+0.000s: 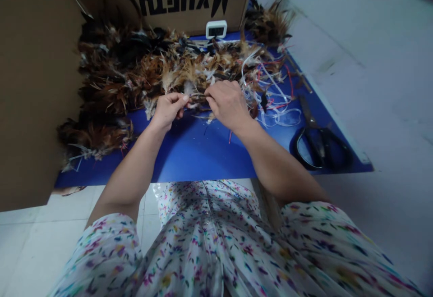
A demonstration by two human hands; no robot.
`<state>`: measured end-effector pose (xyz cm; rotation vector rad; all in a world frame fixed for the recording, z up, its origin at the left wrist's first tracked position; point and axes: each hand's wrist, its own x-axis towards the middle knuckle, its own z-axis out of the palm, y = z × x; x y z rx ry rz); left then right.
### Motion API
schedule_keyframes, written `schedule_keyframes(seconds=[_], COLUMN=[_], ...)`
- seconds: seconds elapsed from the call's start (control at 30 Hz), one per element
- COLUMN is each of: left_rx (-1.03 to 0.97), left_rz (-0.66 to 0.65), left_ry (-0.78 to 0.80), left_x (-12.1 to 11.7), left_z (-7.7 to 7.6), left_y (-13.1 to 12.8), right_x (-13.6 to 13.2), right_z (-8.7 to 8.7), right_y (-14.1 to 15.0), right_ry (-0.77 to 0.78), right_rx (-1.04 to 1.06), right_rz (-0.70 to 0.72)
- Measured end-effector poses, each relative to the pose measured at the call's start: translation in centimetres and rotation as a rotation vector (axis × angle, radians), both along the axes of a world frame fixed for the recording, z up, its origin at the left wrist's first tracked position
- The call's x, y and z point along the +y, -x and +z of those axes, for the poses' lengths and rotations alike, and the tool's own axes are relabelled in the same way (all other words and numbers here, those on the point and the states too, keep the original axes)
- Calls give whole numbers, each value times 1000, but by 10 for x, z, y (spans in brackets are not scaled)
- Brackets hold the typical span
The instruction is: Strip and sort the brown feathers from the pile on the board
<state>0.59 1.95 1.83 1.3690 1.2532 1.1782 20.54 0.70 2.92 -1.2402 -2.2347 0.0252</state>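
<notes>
My left hand (168, 111) pinches one end of a thin brown feather (197, 98) between thumb and fingertips. Over its other end, my right hand (229, 104) is closed, knuckles up; its curled fingers partly hide what they grip. Both hands hover at the front edge of a broad heap of brown, black and pale feathers (149, 69), and the heap's feathers blend with the held one. White and red ribbons (275, 87) lie in a loose tangle to the right of my right hand.
Black-handled scissors (320, 146) rest on the blue tabletop (203, 155) at right. A cardboard box (189, 17) stands behind, another cardboard panel (30, 85) at left. A small white digital device (216, 29) sits by the box. More feather bunches lie front left (101, 137) and back right (270, 22).
</notes>
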Motion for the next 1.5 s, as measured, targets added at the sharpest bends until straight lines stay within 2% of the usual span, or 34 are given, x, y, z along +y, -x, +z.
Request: schedule_keyframes(seconds=[0.4, 0.7, 0.77, 0.87, 0.97, 1.03, 1.2, 1.5], left_rx=[-49, -137, -144, -167, -157, -137, -86, -25], left_rz=[50, 76, 79, 63, -22, -73, -117, -165], left_ry=[49, 50, 56, 86, 80, 69, 48, 1], left_x=[1, 6, 6, 2, -1, -3, -4, -7], left_z=[1, 0, 0, 1, 0, -2, -4, 0], left_y=[-1, 7, 7, 4, 0, -2, -4, -5], right_x=[9, 10, 12, 16, 22, 24, 23, 21], right_z=[-18, -28, -28, -29, -31, -31, -29, -28], right_y=[7, 26, 29, 31, 31, 31, 29, 29], right_ry=[128, 127, 149, 255, 376, 418, 432, 434], right_rx=[39, -7, 75, 368, 675, 792, 889, 969], right_rz=[71, 16, 29, 65, 121, 159, 190, 229])
